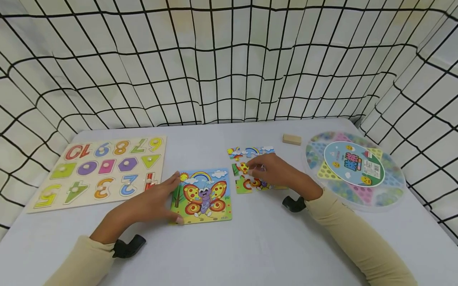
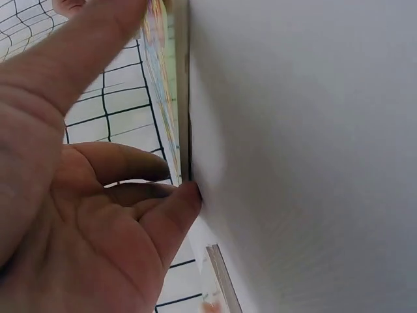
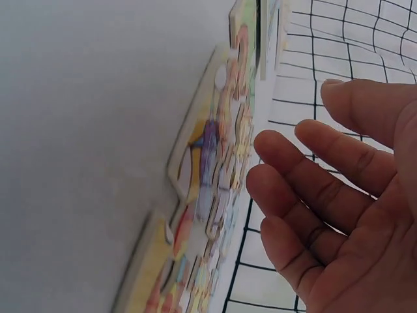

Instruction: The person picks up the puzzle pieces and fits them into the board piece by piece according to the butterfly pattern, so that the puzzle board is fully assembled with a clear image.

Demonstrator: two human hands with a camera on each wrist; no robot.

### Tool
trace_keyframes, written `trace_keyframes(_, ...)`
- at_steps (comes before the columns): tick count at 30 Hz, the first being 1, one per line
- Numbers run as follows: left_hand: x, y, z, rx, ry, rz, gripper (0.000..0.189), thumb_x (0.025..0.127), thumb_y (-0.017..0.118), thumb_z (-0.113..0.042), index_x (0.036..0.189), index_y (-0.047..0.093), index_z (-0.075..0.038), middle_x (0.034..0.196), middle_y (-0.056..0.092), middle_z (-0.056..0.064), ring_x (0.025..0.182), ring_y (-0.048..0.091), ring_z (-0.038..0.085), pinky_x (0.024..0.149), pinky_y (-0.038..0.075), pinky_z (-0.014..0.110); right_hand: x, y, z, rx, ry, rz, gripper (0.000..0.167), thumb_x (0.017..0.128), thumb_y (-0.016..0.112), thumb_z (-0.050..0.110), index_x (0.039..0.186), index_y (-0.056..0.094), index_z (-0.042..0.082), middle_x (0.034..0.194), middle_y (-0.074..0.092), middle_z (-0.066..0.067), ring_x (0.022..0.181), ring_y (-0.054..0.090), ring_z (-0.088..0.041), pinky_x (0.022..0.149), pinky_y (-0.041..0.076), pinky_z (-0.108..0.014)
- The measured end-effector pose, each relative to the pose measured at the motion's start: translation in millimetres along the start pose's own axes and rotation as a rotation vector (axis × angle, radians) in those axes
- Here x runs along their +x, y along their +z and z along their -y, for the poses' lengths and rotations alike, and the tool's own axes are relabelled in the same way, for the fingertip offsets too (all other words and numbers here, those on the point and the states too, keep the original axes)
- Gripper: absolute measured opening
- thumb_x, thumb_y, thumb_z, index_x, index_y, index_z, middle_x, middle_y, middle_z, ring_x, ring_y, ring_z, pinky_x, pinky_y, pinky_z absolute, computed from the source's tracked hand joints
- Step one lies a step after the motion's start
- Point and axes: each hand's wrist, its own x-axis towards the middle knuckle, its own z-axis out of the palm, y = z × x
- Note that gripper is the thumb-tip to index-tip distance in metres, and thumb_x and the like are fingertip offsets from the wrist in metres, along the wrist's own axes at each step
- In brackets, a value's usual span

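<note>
Where the left hand rests: at the left edge of the butterfly picture board [image 1: 205,200]; left hand [image 1: 152,204] holds that edge, thumb at the near corner, fingers curled at the far one.
Right hand: right hand [image 1: 273,171] over the loosely laid butterfly jigsaw [image 1: 244,187]; thumb and fingertips apart. Contact with the red-dotted yellow piece [image 1: 243,167] just beside them cannot be told for certain.
Jigsaw: right of the picture board, apart from it; sun, rainbow and cloud pieces along the far side, gaps between some pieces.
Print on picture board: small mark in the near right corner, too small to read.
Number board: wooden number board [image 1: 118,169] at left, numerals upside down to the viewer; 1 to 5 in the near row, 6 to 10 in the far row, knobbed shapes between.
Round case: Chinese checkers case [image 1: 390,190] at right; blue oval label [image 1: 336,159] bears large red Chinese characters, set sideways, and a barcode.
Wooden block: plain block [image 1: 292,139], between jigsaw and case, farther back.
</note>
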Motion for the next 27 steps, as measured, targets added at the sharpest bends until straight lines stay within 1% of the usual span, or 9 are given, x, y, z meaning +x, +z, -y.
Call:
trace_keyframes(3, -2.3, 0.0, -0.4, 0.007, -0.004, 0.013, 0.113, 0.069, 0.084, -0.051, 0.147, 0.030, 0.009, 0.159, 0.013, 0.022, 0.141, 0.021, 0.046, 0.106, 0.032, 0.057, -1.1, 3, 4, 0.028, 0.011, 0.018, 0.028, 0.095, 0.064, 0.018, 0.118, 0.069, 0.003, 0.104, 0.068, 0.002, 0.090, 0.058, -0.014, 0.076, 0.051, -0.031)
trace_keyframes(6, -4.0, 1.3, -2.6, 0.006, -0.022, 0.025, 0.110, 0.070, 0.084, -0.049, 0.147, 0.031, 0.010, 0.160, 0.012, 0.020, 0.140, 0.023, 0.045, 0.106, 0.032, 0.056, -1.6, 6, 7, 0.055, 0.016, 0.042, 0.026, 0.094, 0.063, 0.015, 0.117, 0.069, 0.004, 0.106, 0.068, 0.002, 0.089, 0.057, -0.013, 0.074, 0.051, -0.029)
trace_keyframes(8, -5.2, 2.2, -5.0, -0.003, -0.044, 0.030, 0.109, 0.071, 0.083, -0.049, 0.147, 0.030, 0.010, 0.160, 0.011, 0.019, 0.140, 0.023, 0.044, 0.107, 0.032, 0.056, -1.7, 7, 10, 0.067, 0.017, 0.054, 0.026, 0.094, 0.062, 0.012, 0.118, 0.068, 0.004, 0.109, 0.068, 0.001, 0.088, 0.058, -0.014, 0.073, 0.051, -0.028)
trace_keyframes(11, -7.8, 3.8, -8.7, -0.009, -0.067, 0.041, 0.109, 0.074, 0.081, -0.050, 0.148, 0.028, 0.010, 0.160, 0.010, 0.019, 0.140, 0.025, 0.044, 0.106, 0.033, 0.055, -0.7, 11, 15, 0.091, 0.036, 0.063, 0.027, 0.094, 0.062, 0.012, 0.119, 0.067, 0.004, 0.109, 0.067, 0.000, 0.087, 0.059, -0.012, 0.072, 0.051, -0.027)
trace_keyframes(14, -11.1, 4.8, -10.2, -0.002, -0.068, 0.045, 0.110, 0.074, 0.080, -0.052, 0.148, 0.027, 0.009, 0.160, 0.009, 0.020, 0.140, 0.025, 0.044, 0.106, 0.034, 0.055, 1.0, 14, 21, 0.109, 0.048, 0.078, 0.028, 0.093, 0.065, 0.012, 0.120, 0.067, 0.004, 0.106, 0.067, 0.000, 0.086, 0.059, -0.013, 0.071, 0.052, -0.027)
trace_keyframes(18, -12.6, 4.9, -8.7, 0.008, -0.048, 0.047, 0.113, 0.071, 0.081, -0.053, 0.148, 0.028, 0.010, 0.160, 0.008, 0.020, 0.141, 0.023, 0.044, 0.106, 0.033, 0.055, 4.0, 19, 26, 0.066, 0.035, 0.083, 0.031, 0.090, 0.068, 0.010, 0.120, 0.067, 0.004, 0.105, 0.066, 0.000, 0.088, 0.058, -0.013, 0.073, 0.052, -0.026)
trace_keyframes(22, -10.3, 4.9, -7.9, 0.000, -0.040, 0.042, 0.113, 0.070, 0.083, -0.052, 0.147, 0.028, 0.011, 0.160, 0.007, 0.020, 0.142, 0.021, 0.043, 0.107, 0.031, 0.055, 5.3, 24, 22, -0.002, 0.017, 0.068, 0.031, 0.087, 0.071, 0.008, 0.118, 0.068, 0.006, 0.103, 0.063, 0.001, 0.087, 0.056, -0.012, 0.074, 0.049, -0.026)
trace_keyframes(27, -8.0, 5.6, -7.8, -0.003, -0.037, 0.038, 0.112, 0.070, 0.083, -0.050, 0.147, 0.029, 0.011, 0.160, 0.007, 0.020, 0.142, 0.020, 0.044, 0.108, 0.030, 0.056, 4.9, 28, 19, -0.058, 0.000, 0.061, 0.032, 0.084, 0.074, 0.006, 0.116, 0.070, 0.009, 0.100, 0.061, 0.002, 0.087, 0.054, -0.012, 0.076, 0.049, -0.027)
